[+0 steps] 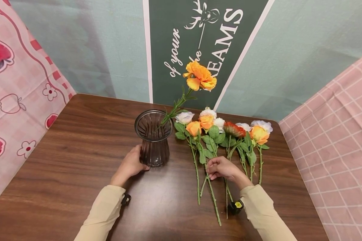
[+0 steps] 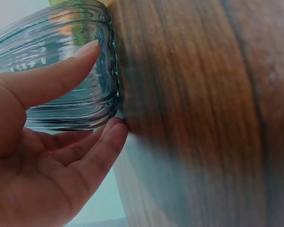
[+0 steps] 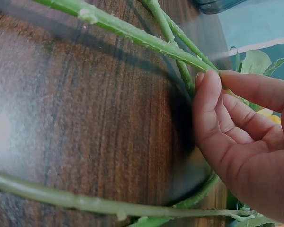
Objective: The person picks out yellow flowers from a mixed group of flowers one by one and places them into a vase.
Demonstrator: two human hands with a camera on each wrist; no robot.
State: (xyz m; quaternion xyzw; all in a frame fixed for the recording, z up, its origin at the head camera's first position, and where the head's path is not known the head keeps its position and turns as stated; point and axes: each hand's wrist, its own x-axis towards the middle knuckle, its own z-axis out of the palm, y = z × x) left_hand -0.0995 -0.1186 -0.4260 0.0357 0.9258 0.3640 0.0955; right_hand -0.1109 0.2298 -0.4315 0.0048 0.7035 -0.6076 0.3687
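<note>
A dark clear ribbed vase (image 1: 155, 152) with a flared rim stands upright on the table. My left hand (image 1: 133, 163) grips its lower part from the left; in the left wrist view the thumb (image 2: 66, 75) lies along the ribbed glass and the fingertips reach its base. One orange carnation (image 1: 200, 76) leans to the right out of the vase. To the right, my right hand (image 1: 223, 168) pinches a green flower stem (image 3: 132, 35) between thumb and forefinger. That stem's lower end points toward me, and its upper part runs in among leaves, so I cannot tell which bloom it carries.
Several flowers lie side by side on the wooden table (image 1: 78, 160), among them an orange rose (image 1: 194, 128), a pale rose (image 1: 184, 117), a red-orange flower (image 1: 234, 129) and another orange rose (image 1: 259, 134) farther right. Fabric hangs behind the table and along both sides.
</note>
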